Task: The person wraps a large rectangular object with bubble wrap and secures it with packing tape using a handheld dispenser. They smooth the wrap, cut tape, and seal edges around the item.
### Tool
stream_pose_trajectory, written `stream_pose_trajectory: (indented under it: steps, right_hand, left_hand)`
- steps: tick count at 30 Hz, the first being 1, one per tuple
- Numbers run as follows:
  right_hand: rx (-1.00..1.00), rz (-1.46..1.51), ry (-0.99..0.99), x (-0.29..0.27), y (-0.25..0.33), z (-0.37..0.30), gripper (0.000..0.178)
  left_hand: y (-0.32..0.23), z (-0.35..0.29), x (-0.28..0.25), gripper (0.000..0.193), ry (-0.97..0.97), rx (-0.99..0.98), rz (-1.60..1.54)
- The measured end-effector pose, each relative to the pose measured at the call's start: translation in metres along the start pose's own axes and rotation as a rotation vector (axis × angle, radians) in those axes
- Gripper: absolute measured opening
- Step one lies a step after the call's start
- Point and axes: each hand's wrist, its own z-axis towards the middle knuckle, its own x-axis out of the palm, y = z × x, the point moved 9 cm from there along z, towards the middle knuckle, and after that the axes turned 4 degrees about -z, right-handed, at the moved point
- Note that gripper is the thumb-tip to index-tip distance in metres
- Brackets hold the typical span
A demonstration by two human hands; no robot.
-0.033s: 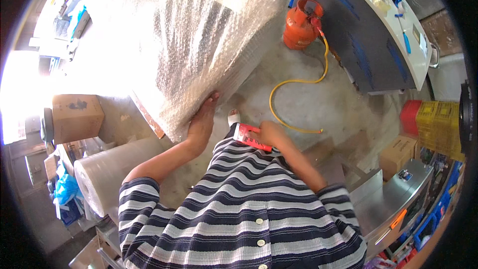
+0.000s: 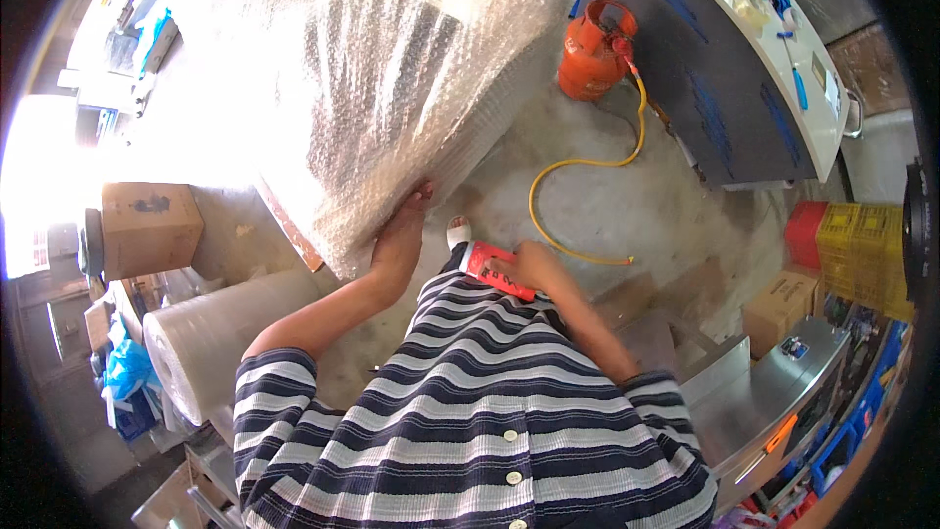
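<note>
A large package wrapped in clear bubble wrap (image 2: 382,88) stands in front of me, tilted in the view. My left hand (image 2: 399,240) is at its near lower corner, fingers together and closed on the bubble wrap along the side; the thumb is mostly hidden. Low in front of my striped shirt, my right hand (image 2: 529,269) grips a red printed piece with a white end (image 2: 490,264). Whether that piece is a label, a packet or a tape roll cannot be made out. It is held apart from the package.
An orange gas cylinder (image 2: 587,69) with a yellow hose (image 2: 568,163) stands ahead right, beside a dark-sided counter (image 2: 705,88). A bubble wrap roll (image 2: 211,348) and a cardboard box (image 2: 152,232) are at left. A metal cabinet (image 2: 783,372) and yellow crates (image 2: 867,250) flank the right.
My right fingers have shifted slightly on the red piece, and more of its print shows. My left hand stays at the bubble wrap.
</note>
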Motion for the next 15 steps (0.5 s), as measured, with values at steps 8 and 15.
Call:
stream_pose_trajectory:
  steps: [8, 15]
  right_hand:
    - [0.089, 0.342, -0.189, -0.028, -0.034, -0.024, 0.068]
    - [0.19, 0.424, -0.307, -0.05, -0.076, -0.042, 0.056]
  left_hand:
    - [0.023, 0.001, -0.047, 0.077, -0.301, 0.136, -0.714]
    - [0.14, -0.024, -0.058, 0.099, -0.193, -0.273, -1.049]
